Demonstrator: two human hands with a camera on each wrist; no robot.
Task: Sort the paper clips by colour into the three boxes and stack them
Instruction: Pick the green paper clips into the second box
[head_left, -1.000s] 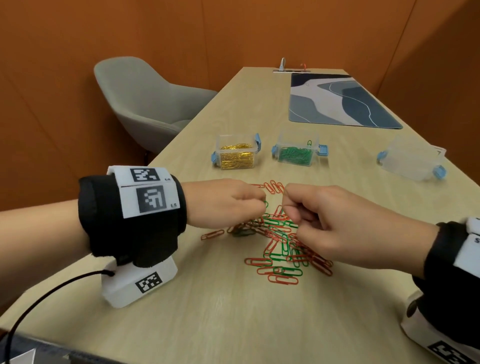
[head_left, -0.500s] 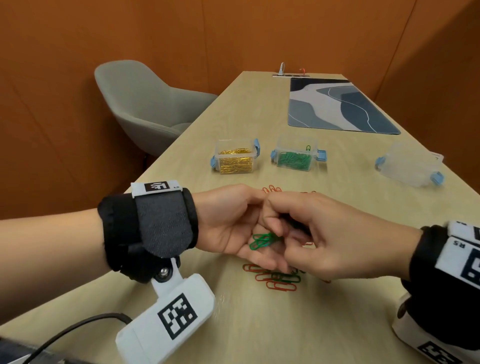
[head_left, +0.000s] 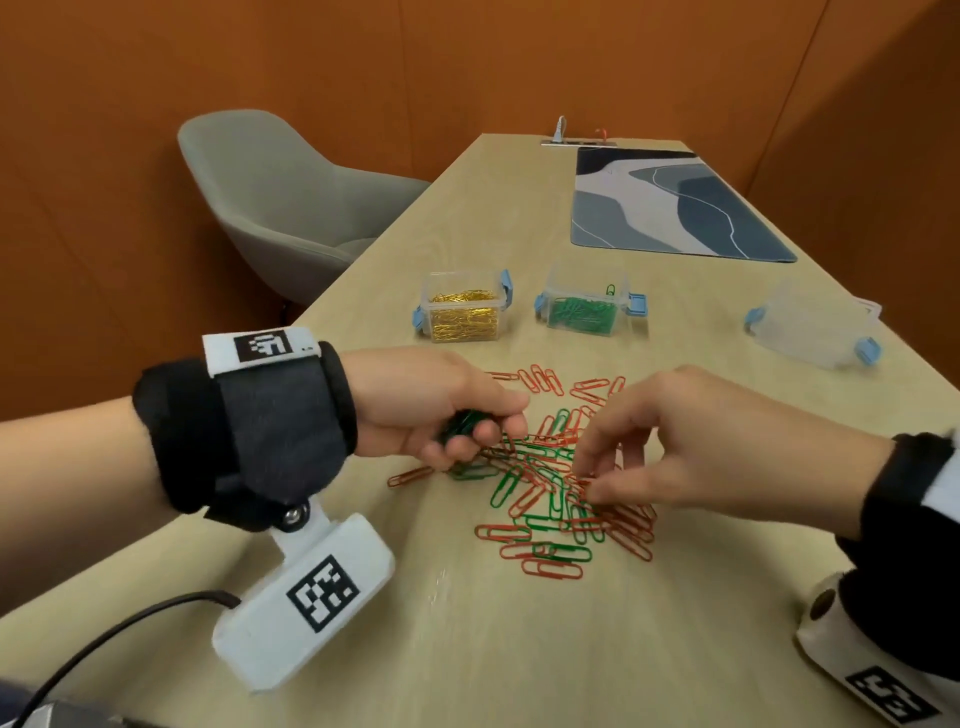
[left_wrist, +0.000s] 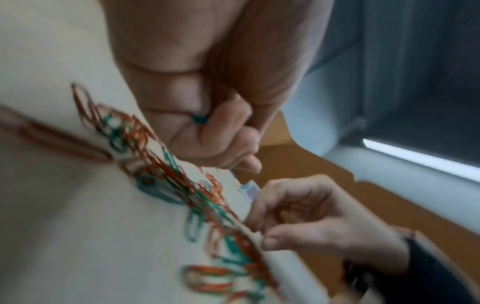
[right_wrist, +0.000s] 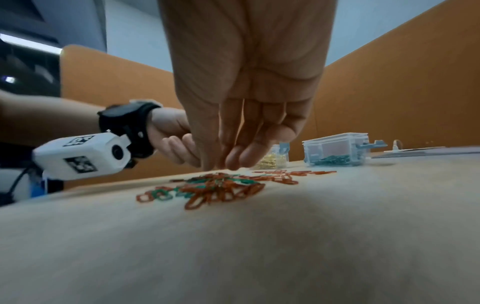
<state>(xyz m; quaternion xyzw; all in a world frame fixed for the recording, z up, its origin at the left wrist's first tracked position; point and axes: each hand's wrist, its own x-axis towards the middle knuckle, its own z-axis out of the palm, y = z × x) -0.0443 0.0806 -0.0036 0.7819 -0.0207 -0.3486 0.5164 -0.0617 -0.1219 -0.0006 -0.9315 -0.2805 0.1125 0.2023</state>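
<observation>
A pile of red and green paper clips (head_left: 550, 483) lies on the table in front of me; it also shows in the right wrist view (right_wrist: 215, 187). My left hand (head_left: 467, 431) is curled in a fist round a bunch of green clips (head_left: 460, 423) at the pile's left edge, and a bit of green (left_wrist: 199, 119) shows between its fingers. My right hand (head_left: 592, 483) reaches down with loosely spread fingers, and its fingertips (right_wrist: 233, 162) touch the pile. Behind stand a box of gold clips (head_left: 464, 312), a box of green clips (head_left: 584, 312) and an empty clear box (head_left: 810, 332) at the right.
A grey chair (head_left: 291, 208) stands past the table's left edge. A blue-grey desk mat (head_left: 670, 202) lies at the far end. The left wrist camera's cable (head_left: 119, 634) trails off the near left corner.
Half a second ago my right hand was laying green clips into my left palm. The hands have since parted: the left closed round the clips and the right dropped to the pile.
</observation>
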